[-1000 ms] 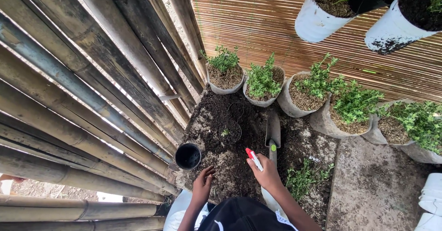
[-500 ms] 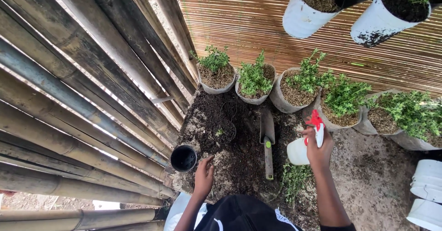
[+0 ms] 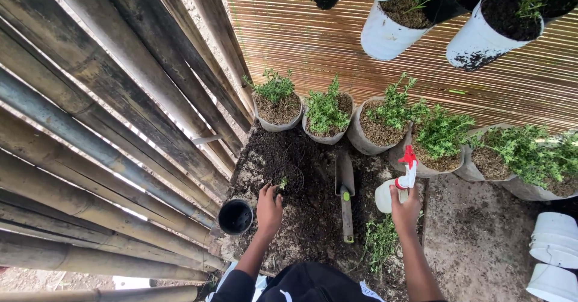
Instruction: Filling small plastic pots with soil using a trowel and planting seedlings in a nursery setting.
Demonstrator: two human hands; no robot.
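On the soil, left hand [image 3: 268,208] now reaching seedling [image 3: 283,183], spray bottle [image 3: 394,189] lowered

Dark soil [image 3: 313,217] is covering the ground just ahead of a person's left fingers [image 3: 265,189], giving way to a bare concrete slab [image 3: 481,242] well right of the right fingers [image 3: 402,192]. A trowel [image 3: 345,189] is lying on the soil between both sets of fingers, and an empty black pot [image 3: 235,216] is sitting just left of the left ones. Grey grow bags of herbs [image 3: 325,112] are standing in a row beyond the fingertips, while white buckets [image 3: 557,248] are resting far right.
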